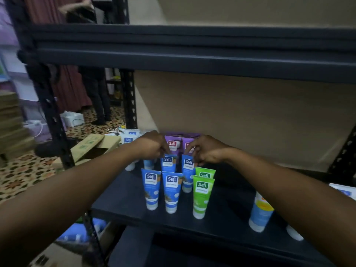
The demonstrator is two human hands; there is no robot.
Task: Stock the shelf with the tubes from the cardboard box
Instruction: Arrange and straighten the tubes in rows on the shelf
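Observation:
Tubes stand cap-down on the dark shelf board. My left hand pinches the top of a blue tube in the second row. My right hand pinches the top of the neighbouring blue tube. In front of them stand two more blue tubes and two green tubes. Purple tubes stand behind my hands, partly hidden. An open cardboard box lies on the floor to the left of the shelf.
A larger blue and white tube with an orange band stands at the shelf's right front, beside a white cap. The upper shelf beam crosses overhead. A black upright stands left. A person stands beyond the rack.

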